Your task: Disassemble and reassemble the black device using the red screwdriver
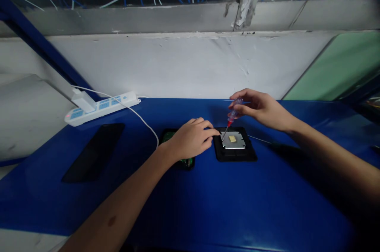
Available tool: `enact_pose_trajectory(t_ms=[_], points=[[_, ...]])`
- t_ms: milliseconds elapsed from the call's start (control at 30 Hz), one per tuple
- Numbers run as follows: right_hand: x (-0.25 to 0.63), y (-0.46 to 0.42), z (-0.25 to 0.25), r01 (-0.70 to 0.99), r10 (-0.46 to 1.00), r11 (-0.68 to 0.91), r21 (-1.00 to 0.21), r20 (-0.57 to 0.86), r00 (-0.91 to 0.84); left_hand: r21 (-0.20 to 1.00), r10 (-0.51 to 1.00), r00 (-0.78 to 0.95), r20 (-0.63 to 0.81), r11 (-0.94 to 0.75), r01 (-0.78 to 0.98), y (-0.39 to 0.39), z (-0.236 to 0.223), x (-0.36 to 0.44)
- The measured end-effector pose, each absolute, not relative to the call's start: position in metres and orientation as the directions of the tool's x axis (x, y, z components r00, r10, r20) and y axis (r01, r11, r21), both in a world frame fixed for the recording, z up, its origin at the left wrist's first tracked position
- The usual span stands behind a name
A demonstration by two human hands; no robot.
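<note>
A black square device (235,156) lies on the blue table (225,204), with a silver metal plate (233,141) and a small yellow square at its middle. My right hand (261,108) pinches a small screwdriver with a clear and red handle (233,114), tip down on the plate's left corner. My left hand (191,138) rests curled beside the device, fingertips touching its left edge. It lies over a green circuit board in a black shell (187,162), mostly hidden.
A white power strip (101,108) with a plugged-in white adapter lies at the back left, its white cable (147,125) running toward my left wrist. A dark flat rectangle (93,151) lies at the left. A grey wall rises behind the table.
</note>
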State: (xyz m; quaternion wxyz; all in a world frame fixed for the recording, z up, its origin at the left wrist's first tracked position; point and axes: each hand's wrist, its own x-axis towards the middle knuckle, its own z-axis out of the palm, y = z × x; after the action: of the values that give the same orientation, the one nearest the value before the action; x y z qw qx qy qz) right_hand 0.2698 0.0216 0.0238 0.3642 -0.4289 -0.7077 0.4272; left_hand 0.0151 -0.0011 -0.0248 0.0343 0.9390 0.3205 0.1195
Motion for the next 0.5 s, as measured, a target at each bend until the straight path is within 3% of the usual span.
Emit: enact_pose_trajectory(t_ms=[500], points=[[0.2710,0.0233,0.0224,0.306,0.927,0.254,-0.918,0.141,-0.347,0.134,0.605,0.770,0.202,-0.796,0.590,0.0004,-0.0275,0.0152]])
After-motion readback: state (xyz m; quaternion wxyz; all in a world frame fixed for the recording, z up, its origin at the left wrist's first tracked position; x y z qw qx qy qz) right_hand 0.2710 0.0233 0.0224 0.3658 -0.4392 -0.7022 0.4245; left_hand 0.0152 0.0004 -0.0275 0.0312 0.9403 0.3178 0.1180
